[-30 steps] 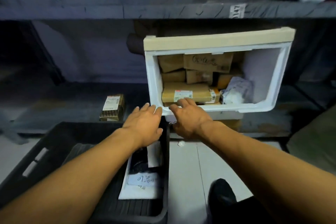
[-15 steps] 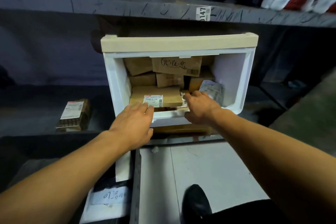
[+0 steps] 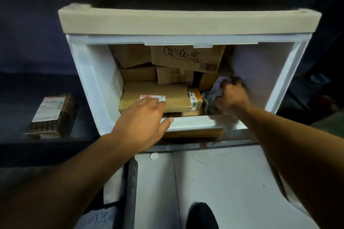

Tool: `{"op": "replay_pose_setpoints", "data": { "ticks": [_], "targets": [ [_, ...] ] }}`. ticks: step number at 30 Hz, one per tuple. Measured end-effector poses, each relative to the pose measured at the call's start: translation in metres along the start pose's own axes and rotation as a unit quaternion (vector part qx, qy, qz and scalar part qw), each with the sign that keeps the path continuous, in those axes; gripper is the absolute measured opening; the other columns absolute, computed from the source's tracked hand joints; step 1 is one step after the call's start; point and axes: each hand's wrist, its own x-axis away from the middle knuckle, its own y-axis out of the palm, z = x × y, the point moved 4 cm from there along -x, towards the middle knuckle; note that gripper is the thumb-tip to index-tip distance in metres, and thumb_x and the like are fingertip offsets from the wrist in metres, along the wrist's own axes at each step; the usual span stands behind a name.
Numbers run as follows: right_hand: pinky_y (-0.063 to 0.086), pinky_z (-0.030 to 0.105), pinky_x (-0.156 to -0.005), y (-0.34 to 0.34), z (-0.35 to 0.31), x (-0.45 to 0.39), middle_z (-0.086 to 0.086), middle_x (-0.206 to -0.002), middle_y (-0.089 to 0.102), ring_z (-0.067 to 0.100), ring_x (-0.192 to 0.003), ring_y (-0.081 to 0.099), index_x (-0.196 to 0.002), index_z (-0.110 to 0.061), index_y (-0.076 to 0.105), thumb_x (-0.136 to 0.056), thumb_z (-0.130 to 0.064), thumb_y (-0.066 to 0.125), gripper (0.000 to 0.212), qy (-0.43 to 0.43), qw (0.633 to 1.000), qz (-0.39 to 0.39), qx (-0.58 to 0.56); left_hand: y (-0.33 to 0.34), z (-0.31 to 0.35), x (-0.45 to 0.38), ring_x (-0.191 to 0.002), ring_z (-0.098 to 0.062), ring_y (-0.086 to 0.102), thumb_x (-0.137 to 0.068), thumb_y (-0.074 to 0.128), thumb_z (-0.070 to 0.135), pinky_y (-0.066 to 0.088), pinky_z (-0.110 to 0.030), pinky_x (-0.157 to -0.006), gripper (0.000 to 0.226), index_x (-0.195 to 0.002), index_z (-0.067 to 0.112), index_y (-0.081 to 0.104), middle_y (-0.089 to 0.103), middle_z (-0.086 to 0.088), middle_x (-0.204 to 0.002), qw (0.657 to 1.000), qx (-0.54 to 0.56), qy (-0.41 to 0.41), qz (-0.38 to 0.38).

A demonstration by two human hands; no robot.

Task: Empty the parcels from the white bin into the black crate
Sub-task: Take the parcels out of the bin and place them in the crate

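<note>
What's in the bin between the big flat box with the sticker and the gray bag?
In the head view, a small orange-brown box with barcode stickers sits between the flat box and the gray bag that the right hand grips.

Smooth white plastic bin (image 3: pixel 96 87) holds matt brown cardboard parcels (image 3: pixel 154 96).

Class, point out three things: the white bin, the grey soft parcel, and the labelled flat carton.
white bin (image 3: pixel 93 80): head view, left wall.
grey soft parcel (image 3: pixel 212 96): head view, crumpled middle.
labelled flat carton (image 3: pixel 175 95): head view, top face.
</note>
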Motion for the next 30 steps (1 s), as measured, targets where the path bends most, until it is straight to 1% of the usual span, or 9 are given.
{"op": "replay_pose_setpoints", "data": {
  "ticks": [2, 4, 7, 10, 14, 20, 23, 27, 30],
  "targets": [
    [0.044, 0.043, -0.099, 0.000, 0.000, -0.006, 0.026, -0.138, 0.046, 0.045, -0.122, 0.051, -0.138, -0.004, 0.042, -0.091, -0.037, 0.055, 0.058, -0.001, 1.000, 0.011, -0.009, 0.003, -0.006, -0.002, -0.125, -0.020, 0.050, -0.101, 0.036, 0.053, 0.039, -0.032, -0.102, 0.049, -0.131, 0.019, 0.054, 0.057, -0.001, -0.136, 1.000, 0.009, -0.003, -0.003],
    [0.048, 0.047, -0.095, -0.002, 0.001, -0.010, 0.026, -0.132, 0.055, 0.046, -0.116, 0.057, -0.133, -0.003, 0.046, -0.096, -0.027, 0.055, 0.045, -0.003, 1.000, 0.026, -0.009, 0.005, -0.011, -0.003, -0.129, -0.022, 0.049, -0.102, 0.037, 0.052, 0.038, -0.034, -0.106, 0.049, -0.133, 0.018, 0.055, 0.056, -0.004, -0.139, 1.000, 0.008, -0.004, -0.001],
    [0.050, 0.048, -0.095, -0.011, 0.007, -0.004, 0.022, -0.128, 0.061, 0.044, -0.119, 0.059, -0.128, -0.008, 0.051, -0.096, -0.027, 0.058, 0.038, 0.036, 0.998, 0.060, -0.004, 0.004, -0.014, -0.002, -0.127, -0.024, 0.051, -0.101, 0.038, 0.051, 0.038, -0.035, -0.107, 0.049, -0.128, 0.016, 0.058, 0.060, -0.006, -0.134, 1.000, 0.007, -0.007, 0.007],
    [0.051, 0.045, -0.090, -0.025, 0.012, 0.005, 0.020, -0.124, 0.064, 0.042, -0.116, 0.062, -0.125, -0.010, 0.052, -0.093, -0.023, 0.063, 0.036, 0.050, 0.994, 0.092, 0.027, -0.002, -0.013, 0.002, -0.125, -0.024, 0.052, -0.098, 0.027, 0.056, 0.039, -0.036, -0.106, 0.058, -0.126, 0.016, 0.060, 0.062, -0.005, -0.131, 1.000, 0.003, -0.006, 0.002],
    [0.048, 0.038, -0.076, -0.048, 0.005, 0.025, 0.017, -0.114, 0.067, 0.039, -0.105, 0.065, -0.119, -0.013, 0.059, -0.091, -0.020, 0.065, 0.030, 0.017, 0.995, 0.094, 0.034, -0.017, -0.012, 0.012, -0.133, -0.024, 0.047, -0.101, 0.036, 0.052, 0.037, -0.036, -0.108, 0.052, -0.132, 0.017, 0.057, 0.059, -0.003, -0.138, 1.000, 0.020, -0.020, 0.003],
    [0.046, 0.037, -0.073, -0.076, -0.007, 0.081, 0.018, -0.107, 0.069, 0.040, -0.099, 0.066, -0.113, -0.017, 0.068, -0.090, -0.015, 0.061, 0.024, -0.012, 0.989, 0.141, 0.043, -0.043, -0.002, 0.040, -0.120, -0.020, 0.051, -0.101, 0.046, 0.043, 0.043, -0.033, -0.095, 0.041, -0.134, 0.019, 0.053, 0.058, -0.001, -0.132, 1.000, 0.000, -0.013, 0.011],
    [0.050, 0.039, -0.073, -0.085, -0.013, 0.112, 0.013, -0.102, 0.069, 0.037, -0.091, 0.064, -0.109, -0.018, 0.068, -0.091, -0.015, 0.059, 0.021, -0.039, 0.984, 0.170, 0.026, -0.053, 0.005, 0.052, -0.120, -0.020, 0.052, -0.101, 0.047, 0.043, 0.047, -0.034, -0.093, 0.044, -0.137, 0.019, 0.051, 0.058, -0.001, -0.134, 1.000, 0.006, -0.018, 0.011],
    [0.046, 0.035, -0.069, -0.096, -0.026, 0.153, 0.005, -0.097, 0.064, 0.028, -0.084, 0.061, -0.105, -0.018, 0.068, -0.095, -0.019, 0.061, 0.012, -0.088, 0.977, 0.195, 0.026, -0.063, 0.015, 0.065, -0.124, -0.022, 0.052, -0.099, 0.049, 0.048, 0.049, -0.038, -0.098, 0.051, -0.140, 0.018, 0.049, 0.056, -0.002, -0.140, 1.000, 0.020, -0.020, 0.007],
    [0.052, 0.037, -0.073, -0.102, -0.041, 0.184, 0.001, -0.102, 0.064, 0.025, -0.087, 0.062, -0.103, -0.021, 0.069, -0.096, -0.024, 0.062, 0.010, -0.133, 0.971, 0.198, -0.014, -0.071, 0.031, 0.075, -0.135, -0.020, 0.046, -0.094, 0.056, 0.055, 0.044, -0.034, -0.106, 0.069, -0.151, 0.020, 0.039, 0.047, 0.000, -0.152, 0.997, 0.077, -0.022, 0.005]
  ]
}}
